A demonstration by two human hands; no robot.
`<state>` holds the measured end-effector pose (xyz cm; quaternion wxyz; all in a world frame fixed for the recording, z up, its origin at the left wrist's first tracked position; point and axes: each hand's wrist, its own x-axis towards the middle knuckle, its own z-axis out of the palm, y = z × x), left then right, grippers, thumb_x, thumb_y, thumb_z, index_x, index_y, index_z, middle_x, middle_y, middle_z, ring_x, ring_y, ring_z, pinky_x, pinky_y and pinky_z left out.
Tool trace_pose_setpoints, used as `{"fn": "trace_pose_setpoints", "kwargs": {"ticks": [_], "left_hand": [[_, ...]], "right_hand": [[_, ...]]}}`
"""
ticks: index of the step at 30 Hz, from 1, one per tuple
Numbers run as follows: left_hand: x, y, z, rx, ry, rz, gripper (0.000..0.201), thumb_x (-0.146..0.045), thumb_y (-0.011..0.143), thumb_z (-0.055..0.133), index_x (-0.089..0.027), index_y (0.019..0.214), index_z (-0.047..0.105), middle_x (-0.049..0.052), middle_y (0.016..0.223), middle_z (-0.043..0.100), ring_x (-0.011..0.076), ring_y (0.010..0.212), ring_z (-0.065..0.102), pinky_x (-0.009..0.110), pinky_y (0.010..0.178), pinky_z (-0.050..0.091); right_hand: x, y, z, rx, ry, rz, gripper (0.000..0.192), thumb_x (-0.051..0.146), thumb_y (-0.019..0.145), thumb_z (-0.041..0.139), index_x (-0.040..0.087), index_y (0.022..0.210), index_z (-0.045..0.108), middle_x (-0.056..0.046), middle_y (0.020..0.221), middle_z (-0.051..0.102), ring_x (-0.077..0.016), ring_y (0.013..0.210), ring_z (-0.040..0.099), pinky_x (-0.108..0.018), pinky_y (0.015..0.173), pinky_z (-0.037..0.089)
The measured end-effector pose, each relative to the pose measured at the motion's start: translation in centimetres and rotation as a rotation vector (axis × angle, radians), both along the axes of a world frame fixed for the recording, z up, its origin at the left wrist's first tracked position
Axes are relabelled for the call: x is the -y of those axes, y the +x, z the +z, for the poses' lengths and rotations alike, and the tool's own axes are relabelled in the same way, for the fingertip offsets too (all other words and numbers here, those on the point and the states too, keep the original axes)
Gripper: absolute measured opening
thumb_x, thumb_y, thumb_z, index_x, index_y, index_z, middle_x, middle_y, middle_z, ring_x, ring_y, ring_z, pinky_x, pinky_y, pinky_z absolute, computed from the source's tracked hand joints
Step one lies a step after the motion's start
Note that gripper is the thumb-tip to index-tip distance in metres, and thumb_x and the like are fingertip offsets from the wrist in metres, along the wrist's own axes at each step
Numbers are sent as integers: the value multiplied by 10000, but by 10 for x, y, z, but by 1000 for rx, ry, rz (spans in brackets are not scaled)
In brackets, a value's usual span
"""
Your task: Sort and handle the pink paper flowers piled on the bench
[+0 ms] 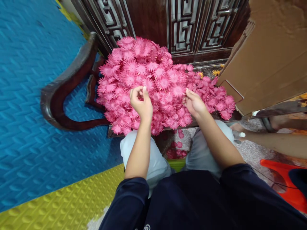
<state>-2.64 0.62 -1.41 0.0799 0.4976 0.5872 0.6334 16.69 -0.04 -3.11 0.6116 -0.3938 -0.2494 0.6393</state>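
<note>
Right now the left hand pinches 1 pink flower. Beside it, the right hand rests loosely open on the big flower pile, so lots seem left.

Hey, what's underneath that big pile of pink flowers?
The pile of pink flowers rests on a dark wooden seat; only its front edge and a curved armrest show. The seat's surface is covered. Both hands, left hand and right hand, touch the flowers.

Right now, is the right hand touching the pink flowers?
Touching. The head view shows the right hand resting on the pile of pink flowers, its fingertips pressed among the petals with no gap showing.
</note>
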Motion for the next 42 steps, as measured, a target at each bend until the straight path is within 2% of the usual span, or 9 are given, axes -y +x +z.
{"fn": "trace_pose_setpoints", "kwargs": {"ticks": [7,14,21,23,27,30,34,38,42], "left_hand": [[3,12,-3,-130,-27,-28,185,-359,858,538,-196,797,601,7,706,493,157,759,512,306,795,398],[5,16,-8,-351,-193,-76,170,-365,821,579,-225,885,651,87,937,627,284,1024,503,432,934,304],[14,37,-12,-431,-111,-294,234,-437,821,582,-231,775,683,49,782,628,230,856,536,381,858,337],[15,42,-13,-374,-97,-364,208,-422,793,629,-227,742,684,27,721,609,206,806,541,356,827,362],[14,46,-15,-89,-105,-530,115,-308,763,677,-203,717,678,-10,644,553,141,663,520,285,697,409],[12,45,-17,51,-115,-573,98,-270,753,684,-195,690,674,-21,622,542,117,607,490,262,634,397],[13,45,-17,104,-103,-608,100,-245,760,672,-194,675,661,-27,617,536,108,602,481,257,624,387],[13,42,-12,96,-45,-521,125,-202,787,637,-183,666,614,-29,623,492,104,618,461,257,626,376],[0,21,-6,66,74,-132,168,-156,812,607,-174,663,531,-31,650,431,96,636,407,265,645,356]], "right_hand": [[4,-11,-4,50,-27,53,391,385,480,842,207,739,608,68,663,531,-42,561,434,-219,525,311],[4,-10,-5,64,-25,66,396,399,481,838,205,743,613,58,681,548,-46,567,433,-220,528,326],[5,-15,-4,126,2,82,364,411,508,824,210,747,637,60,621,527,-51,558,418,-226,534,322],[6,-18,-3,125,10,101,354,392,496,830,209,742,653,56,619,538,-56,561,409,-232,541,314],[8,-20,-1,108,22,114,345,375,465,839,207,719,678,52,633,565,-57,569,414,-233,548,301],[9,-20,1,139,44,128,352,397,458,839,208,711,685,60,589,543,-56,554,411,-231,540,297],[9,-19,1,163,60,153,364,437,474,831,205,688,649,60,570,512,-63,552,407,-233,537,304],[4,-12,-4,119,22,107,374,434,520,820,204,681,574,61,586,469,-71,553,389,-240,546,316],[-4,2,-8,97,16,8,342,423,612,778,210,685,520,56,634,462,-75,574,401,-245,563,335]]}}
